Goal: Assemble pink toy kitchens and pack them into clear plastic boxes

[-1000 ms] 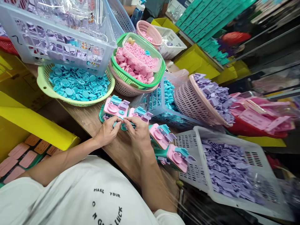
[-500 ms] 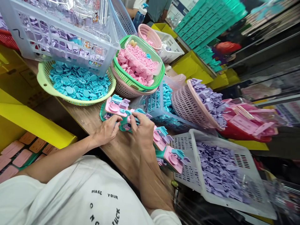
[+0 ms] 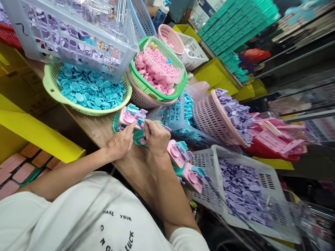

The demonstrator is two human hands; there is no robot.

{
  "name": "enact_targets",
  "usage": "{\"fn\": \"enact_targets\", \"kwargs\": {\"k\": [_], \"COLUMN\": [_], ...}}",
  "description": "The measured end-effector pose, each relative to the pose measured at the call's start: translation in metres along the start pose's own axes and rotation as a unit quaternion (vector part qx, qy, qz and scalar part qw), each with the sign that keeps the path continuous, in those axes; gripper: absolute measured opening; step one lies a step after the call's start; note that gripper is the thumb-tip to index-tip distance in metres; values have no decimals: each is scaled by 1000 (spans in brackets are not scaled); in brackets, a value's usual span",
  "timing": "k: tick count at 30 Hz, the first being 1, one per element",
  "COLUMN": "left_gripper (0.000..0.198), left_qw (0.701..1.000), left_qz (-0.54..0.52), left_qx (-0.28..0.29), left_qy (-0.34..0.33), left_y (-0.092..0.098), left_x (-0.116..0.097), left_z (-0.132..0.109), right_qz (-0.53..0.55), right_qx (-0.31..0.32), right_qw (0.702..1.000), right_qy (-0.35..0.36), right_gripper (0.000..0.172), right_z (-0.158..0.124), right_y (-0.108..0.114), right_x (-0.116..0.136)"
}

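A row of pink plastic toy pieces with blue and purple parts stands on a green holder (image 3: 115, 122) along the bench. My left hand (image 3: 120, 142) is at the row's far end, fingers closed together, with its tips against the front edge of a pink toy piece (image 3: 127, 118). Just right of it, my right hand (image 3: 157, 138) pinches at a small blue plastic part (image 3: 140, 121) on that piece's right end. What sits inside the left fingers is hidden. Nearer me, past my right wrist, are two more pink toy pieces (image 3: 193, 177).
A yellow-green basket (image 3: 48, 82) of blue discs stands behind my hands, beside a green basket (image 3: 136, 75) of pink parts. To the right are a pink basket (image 3: 206, 113) and a white crate (image 3: 218, 174) with purple parts. A yellow carton flap (image 3: 44, 134) juts in at left.
My right hand has moved slightly left and up, its fingertips now close to the left ones. My left fingertips have risen to the pink toy piece's edge. The view has shifted slightly.
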State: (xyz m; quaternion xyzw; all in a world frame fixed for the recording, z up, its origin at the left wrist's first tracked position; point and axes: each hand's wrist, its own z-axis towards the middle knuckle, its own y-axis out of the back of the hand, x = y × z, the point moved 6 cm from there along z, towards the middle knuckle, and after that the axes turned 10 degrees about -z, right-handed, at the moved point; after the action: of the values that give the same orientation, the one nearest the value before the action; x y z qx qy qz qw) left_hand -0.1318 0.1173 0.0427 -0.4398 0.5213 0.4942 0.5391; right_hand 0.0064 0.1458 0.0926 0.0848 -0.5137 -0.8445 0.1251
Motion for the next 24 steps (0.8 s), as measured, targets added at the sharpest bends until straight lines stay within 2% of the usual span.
{"fn": "enact_targets", "kwargs": {"k": [5, 11, 15, 19, 24], "left_gripper": [48, 53, 54, 55, 58], "left_qw": [1000, 994, 993, 989, 965], "left_qz": [16, 98, 105, 131, 250], "left_qx": [4, 33, 41, 48, 63], "left_qy": [0, -24, -21, -38, -51], "left_y": [-1, -6, -6, -7, -10], "left_x": [1, 3, 5, 4, 0], "left_z": [0, 0, 0, 0, -1], "right_qz": [-21, -38, -38, -54, -103], "right_qx": [-32, -16, 2, 24, 38], "right_qw": [999, 999, 998, 994, 980], "right_qy": [12, 36, 49, 96, 164], "right_gripper": [36, 36, 36, 33, 30], "right_z": [2, -1, -1, 2, 6], "right_y": [1, -2, -2, 0, 6], "right_x": [0, 2, 1, 5, 12]}}
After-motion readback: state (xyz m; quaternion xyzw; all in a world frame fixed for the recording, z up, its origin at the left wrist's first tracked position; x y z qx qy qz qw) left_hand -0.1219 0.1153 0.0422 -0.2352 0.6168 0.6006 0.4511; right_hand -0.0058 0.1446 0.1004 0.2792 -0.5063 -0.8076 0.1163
